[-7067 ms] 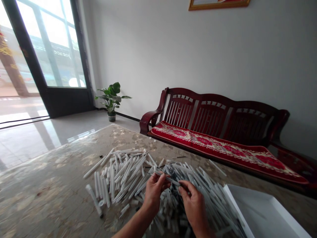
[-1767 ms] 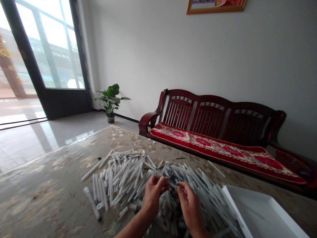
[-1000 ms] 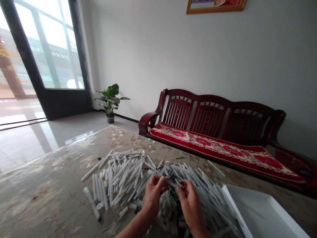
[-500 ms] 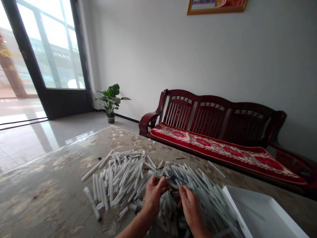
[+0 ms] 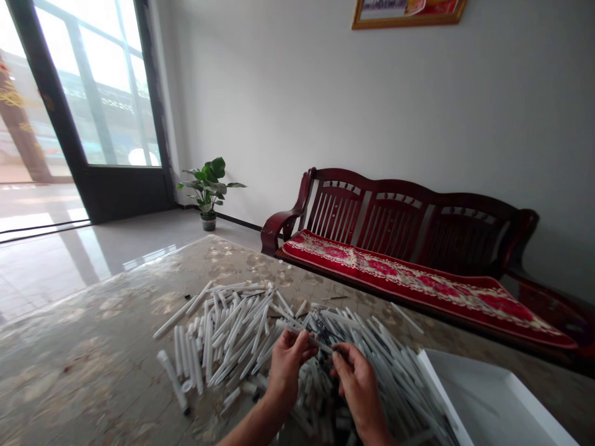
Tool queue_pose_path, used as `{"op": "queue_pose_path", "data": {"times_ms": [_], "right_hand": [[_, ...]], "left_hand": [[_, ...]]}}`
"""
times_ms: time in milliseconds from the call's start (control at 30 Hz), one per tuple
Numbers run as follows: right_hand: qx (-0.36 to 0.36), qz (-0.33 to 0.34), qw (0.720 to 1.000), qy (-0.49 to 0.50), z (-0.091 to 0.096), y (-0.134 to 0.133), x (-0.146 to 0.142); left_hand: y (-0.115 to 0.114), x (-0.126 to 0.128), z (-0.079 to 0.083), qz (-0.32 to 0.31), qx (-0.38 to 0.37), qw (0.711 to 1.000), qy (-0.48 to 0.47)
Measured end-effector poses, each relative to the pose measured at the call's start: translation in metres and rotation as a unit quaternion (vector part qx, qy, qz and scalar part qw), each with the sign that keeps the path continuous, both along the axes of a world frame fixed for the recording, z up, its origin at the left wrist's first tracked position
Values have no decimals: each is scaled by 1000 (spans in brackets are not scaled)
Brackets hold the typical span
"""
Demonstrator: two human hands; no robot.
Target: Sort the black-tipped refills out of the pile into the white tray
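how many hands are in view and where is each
2: the left hand grips a slim tube at picture centre; the right hand, just right of it, pinches the tube's right end. No other hand shows.

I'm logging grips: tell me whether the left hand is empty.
No, the left hand grips a slim tube that the right hand also holds.

Pen tube [image 5: 320, 344]: one end hidden in right hand [image 5: 359, 379]. Between it and left hand [image 5: 287, 365], short pen pieces [image 5: 315, 387] blurred. Right of both, white box [image 5: 439, 391] cut off below.
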State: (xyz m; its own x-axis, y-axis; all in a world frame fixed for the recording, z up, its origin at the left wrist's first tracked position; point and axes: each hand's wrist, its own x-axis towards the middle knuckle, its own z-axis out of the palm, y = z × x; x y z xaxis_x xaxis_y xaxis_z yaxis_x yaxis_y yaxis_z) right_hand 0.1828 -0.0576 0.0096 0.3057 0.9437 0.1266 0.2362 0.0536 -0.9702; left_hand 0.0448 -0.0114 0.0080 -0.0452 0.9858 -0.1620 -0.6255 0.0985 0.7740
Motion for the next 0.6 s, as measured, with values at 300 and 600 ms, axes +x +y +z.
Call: {"op": "queue_pose_path", "data": {"times_ms": [300, 600], "right_hand": [[28, -59, 986, -155, 8, 0, 13], [15, -123, 957, -261, 16, 1, 49]], "left_hand": [[7, -6, 3, 45, -13, 999, 1], [27, -35, 5, 182, 20, 978, 102]]}}
